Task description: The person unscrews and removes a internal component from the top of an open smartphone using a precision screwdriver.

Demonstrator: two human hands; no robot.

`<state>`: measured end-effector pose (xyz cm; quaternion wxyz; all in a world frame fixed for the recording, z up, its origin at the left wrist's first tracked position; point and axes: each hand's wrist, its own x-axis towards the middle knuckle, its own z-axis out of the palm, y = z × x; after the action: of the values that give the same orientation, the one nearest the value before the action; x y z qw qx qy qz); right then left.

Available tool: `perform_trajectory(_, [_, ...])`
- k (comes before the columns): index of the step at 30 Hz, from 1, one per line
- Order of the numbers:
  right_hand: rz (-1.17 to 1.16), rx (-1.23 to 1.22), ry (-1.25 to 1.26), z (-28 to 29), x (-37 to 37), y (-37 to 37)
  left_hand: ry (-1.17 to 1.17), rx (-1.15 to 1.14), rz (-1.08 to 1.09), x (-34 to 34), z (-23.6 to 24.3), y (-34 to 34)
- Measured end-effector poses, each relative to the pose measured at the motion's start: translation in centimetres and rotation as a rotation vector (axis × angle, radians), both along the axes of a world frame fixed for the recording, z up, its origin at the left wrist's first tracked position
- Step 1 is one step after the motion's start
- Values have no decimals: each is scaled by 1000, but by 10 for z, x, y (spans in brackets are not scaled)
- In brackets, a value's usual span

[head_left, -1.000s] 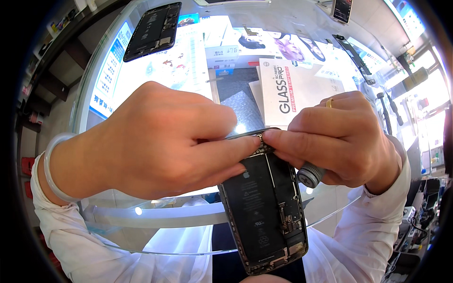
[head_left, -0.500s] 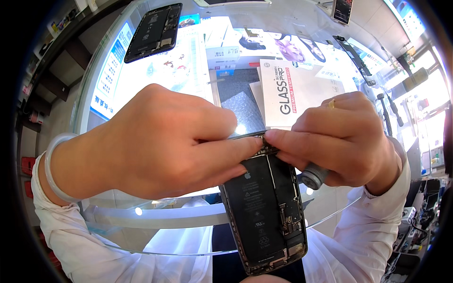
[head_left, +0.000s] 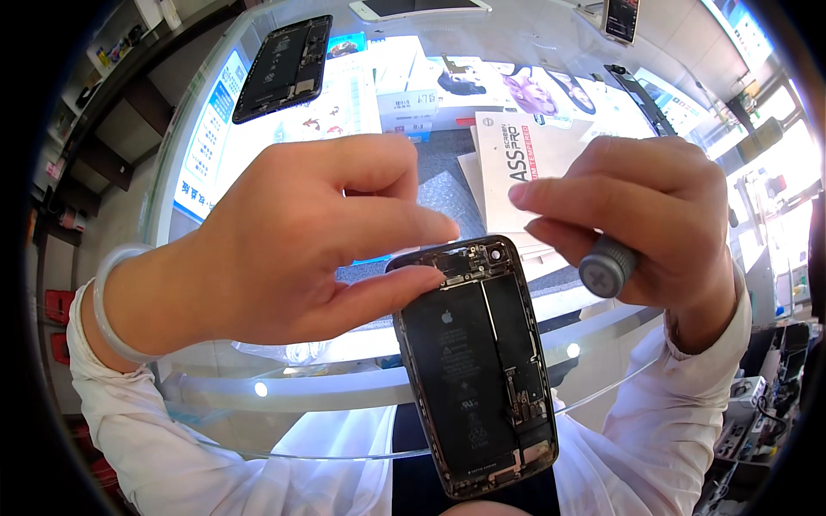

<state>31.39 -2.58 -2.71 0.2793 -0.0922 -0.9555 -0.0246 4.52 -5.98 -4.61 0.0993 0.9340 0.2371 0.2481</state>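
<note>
An opened phone (head_left: 469,370) leans at the table's front edge, its black battery, circuit parts and camera showing. My left hand (head_left: 301,249) is over its upper left corner. The thumb tip overlaps the phone's top part, and the index finger is stretched out just above the top edge, apart from the thumb. My right hand (head_left: 645,215) is up to the right of the phone, away from it. Its curled fingers hold a screwdriver (head_left: 607,268) with a grey ridged handle and a cross mark on the end; the blade is hidden.
Another opened phone (head_left: 284,69) lies at the far left of the glass table. A white screen-protector package (head_left: 516,155) lies beyond my hands, near several boxes (head_left: 409,107). A white phone (head_left: 417,7) and a long dark phone part (head_left: 641,95) lie farther back.
My hands have moved apart from the phone's top edge, the right one going right with the screwdriver. The left thumb and index finger have spread, and the phone's camera is now uncovered.
</note>
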Motion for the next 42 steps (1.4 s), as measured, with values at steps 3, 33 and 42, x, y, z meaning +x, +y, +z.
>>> perform_trajectory(3, [61, -61, -27, -3, -2, -3, 1, -5, -13, 0, 0, -1])
perform_trajectory(33, [36, -171, -174, -4, -5, -5, 3, -27, -23, 1, 1, -2])
perform_trajectory(42, [30, -224, -175, -6, -6, -6, 13, -8, -21, 1, 1, -2])
